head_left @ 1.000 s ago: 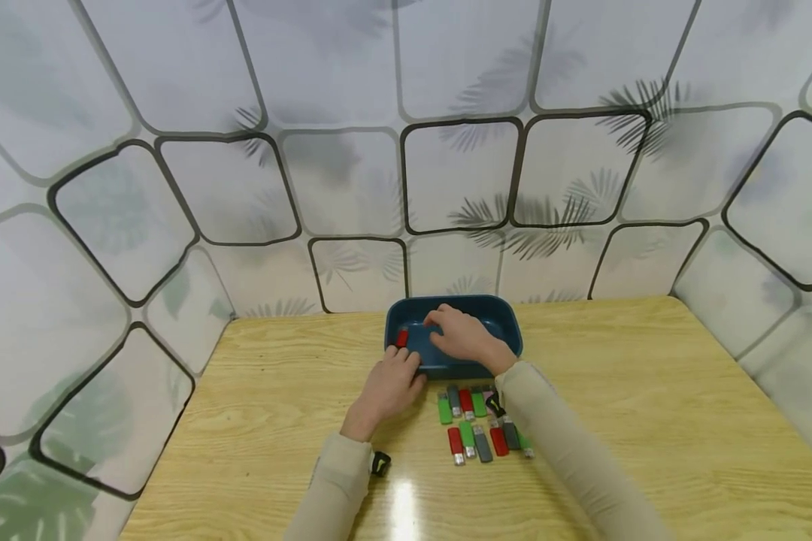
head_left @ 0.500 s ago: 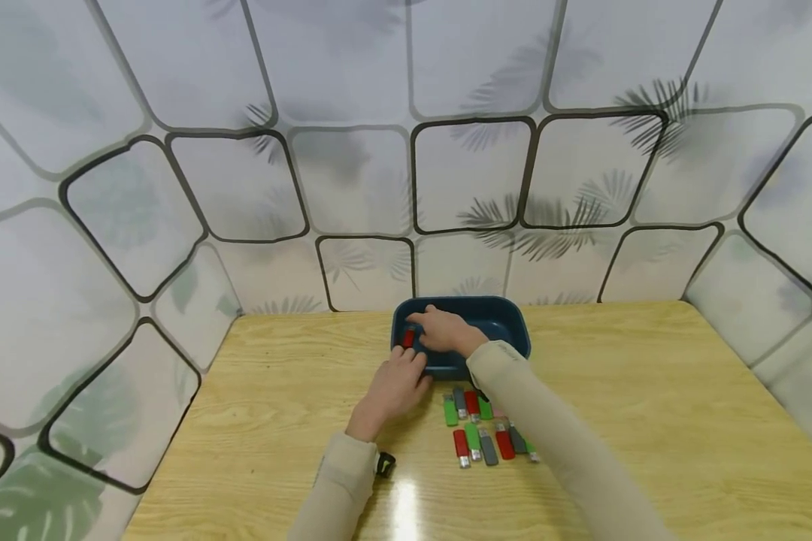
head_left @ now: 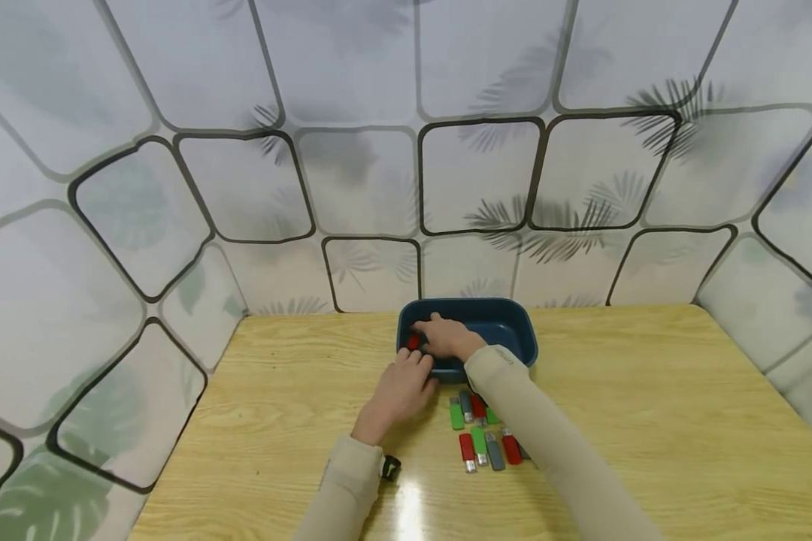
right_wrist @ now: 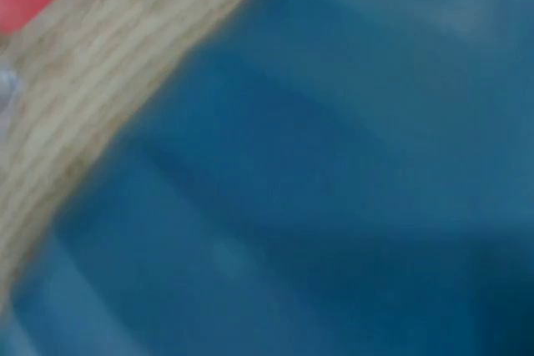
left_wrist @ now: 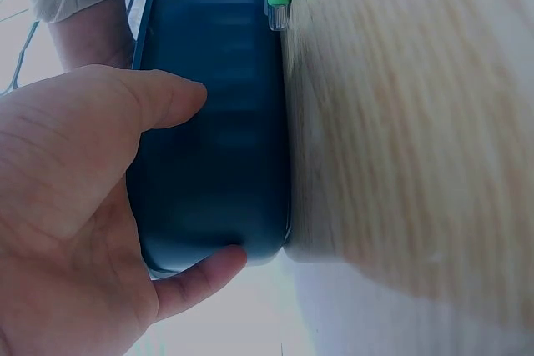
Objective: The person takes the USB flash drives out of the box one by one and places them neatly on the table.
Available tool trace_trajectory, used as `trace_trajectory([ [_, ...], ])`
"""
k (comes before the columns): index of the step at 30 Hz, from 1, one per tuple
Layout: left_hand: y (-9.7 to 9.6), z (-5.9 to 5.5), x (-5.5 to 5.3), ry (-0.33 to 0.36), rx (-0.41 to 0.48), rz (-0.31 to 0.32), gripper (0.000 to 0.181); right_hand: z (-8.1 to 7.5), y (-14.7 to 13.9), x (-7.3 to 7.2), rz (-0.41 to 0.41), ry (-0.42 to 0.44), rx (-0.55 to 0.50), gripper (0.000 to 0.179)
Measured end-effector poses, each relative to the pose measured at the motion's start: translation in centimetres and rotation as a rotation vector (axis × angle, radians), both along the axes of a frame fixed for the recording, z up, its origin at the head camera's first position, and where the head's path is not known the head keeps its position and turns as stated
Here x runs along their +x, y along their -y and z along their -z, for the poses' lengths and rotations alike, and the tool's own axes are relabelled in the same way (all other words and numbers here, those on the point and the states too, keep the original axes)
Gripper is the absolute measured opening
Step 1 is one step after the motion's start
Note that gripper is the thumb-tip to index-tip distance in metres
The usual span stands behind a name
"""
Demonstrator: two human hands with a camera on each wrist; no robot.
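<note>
The blue plastic bin (head_left: 507, 330) stands at the back of the table. My left hand (head_left: 402, 385) grips its near left corner, fingertips over the rim; in the left wrist view the thumb (left_wrist: 171, 97) lies against the outer wall, and the fingers inside are hidden. My right hand (head_left: 449, 338) reaches into the bin's left part, index finger extended. Its fingertips are right at a red USB stick (head_left: 413, 342) lying inside, partly covered; I cannot tell whether they pinch it. The right wrist view is blurred and shows mostly the bin (right_wrist: 334, 122).
Several USB sticks lie in two rows before the bin, among them a red stick (head_left: 468, 452), a green stick (head_left: 479, 445) and a grey stick (head_left: 494, 454). My right sleeve (head_left: 548, 421) hides others. Patterned curtain (head_left: 372, 180) surrounds the wooden table (head_left: 291, 421).
My right hand has moved left and down inside the bin to the red stick, its sleeve now covering more of the loose sticks. The left hand stays on the bin. The head view has shifted slightly.
</note>
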State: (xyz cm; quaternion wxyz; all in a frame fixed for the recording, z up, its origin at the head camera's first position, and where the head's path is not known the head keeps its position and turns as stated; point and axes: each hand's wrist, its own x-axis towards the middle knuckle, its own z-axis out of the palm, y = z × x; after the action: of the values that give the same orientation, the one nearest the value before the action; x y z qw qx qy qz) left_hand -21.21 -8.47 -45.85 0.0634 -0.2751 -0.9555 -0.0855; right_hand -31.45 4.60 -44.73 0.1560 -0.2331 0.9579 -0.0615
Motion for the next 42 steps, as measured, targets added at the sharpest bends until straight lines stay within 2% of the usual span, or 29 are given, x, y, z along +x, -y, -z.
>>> trace_trajectory([
  [5, -0.3, -0.1, 0.0, 0.0, 0.003, -0.002, 0.021, -0.2, -0.3, 0.1, -0.004, -0.003, -0.018, 0.027],
  [11, -0.4, 0.0, 0.1, -0.009, 0.009, 0.0, 0.02, -0.2, -0.9, 0.1, 0.027, 0.014, -0.028, 0.021],
  [16, -0.4, -0.3, 0.3, -0.005, 0.021, 0.0, 0.018, -0.6, -1.5, 0.4, 0.053, 0.057, -0.082, 0.018],
  [21, -0.3, -0.5, 0.4, 0.02, 0.025, 0.0, 0.018, -1.3, -2.4, 0.9, 0.015, 0.024, -0.14, 0.013],
  [28, -0.2, -0.5, 0.2, 0.031, 0.015, -0.008, 0.02, -3.4, -4.1, 2.6, -0.012, -0.061, -0.315, 0.009],
  [35, -0.2, -0.1, 0.2, 0.042, 0.02, -0.001, 0.021, -4.5, -5.9, 5.1, 0.049, -0.112, -0.484, 0.011],
  [42, -0.1, -0.1, 0.0, 0.018, 0.024, 0.005, 0.019, -4.8, -7.0, 6.6, 0.064, -0.172, -0.548, 0.012],
])
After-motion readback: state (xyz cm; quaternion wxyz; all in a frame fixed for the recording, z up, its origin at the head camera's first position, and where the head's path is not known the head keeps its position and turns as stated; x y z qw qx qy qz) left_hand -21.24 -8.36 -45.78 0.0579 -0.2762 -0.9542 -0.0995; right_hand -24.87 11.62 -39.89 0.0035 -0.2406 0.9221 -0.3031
